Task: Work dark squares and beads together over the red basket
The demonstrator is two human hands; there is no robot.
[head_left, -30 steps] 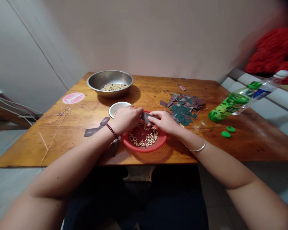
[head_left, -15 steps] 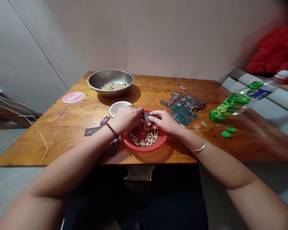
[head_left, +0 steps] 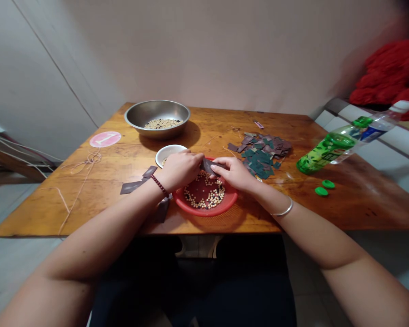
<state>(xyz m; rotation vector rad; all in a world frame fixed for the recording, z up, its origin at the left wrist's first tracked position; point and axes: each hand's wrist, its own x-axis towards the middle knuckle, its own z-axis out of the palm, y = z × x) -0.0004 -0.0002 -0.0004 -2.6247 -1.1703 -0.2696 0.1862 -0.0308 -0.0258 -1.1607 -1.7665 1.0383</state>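
Observation:
Over the red plastic basket (head_left: 205, 211), both hands meet at a small dark brown flat piece (head_left: 208, 166), perhaps cloth or leather. My left hand (head_left: 184, 167) is closed at its left end, back of the hand upward and most fingers hidden. My right hand (head_left: 233, 172) pinches its right end, thumb on top. Pale and dark beans (head_left: 209, 200) lie in the basket below. A white bowl (head_left: 160, 151), partly covered by my left hand, holds more beans. Several loose dark pieces (head_left: 131, 187) lie beside my left wrist, some hidden under the forearm.
A steel basin (head_left: 139, 129) with beans stands at the back left. To the right are a pile of dark and green pieces (head_left: 261, 159), a green bottle (head_left: 323, 152), a clear bottle (head_left: 383, 120) and two green caps (head_left: 321, 191). Loose string (head_left: 85, 181) and a round pink card (head_left: 105, 139) lie left.
The view has shifted very slightly. Both hands keep the same grip on the dark piece over the basket.

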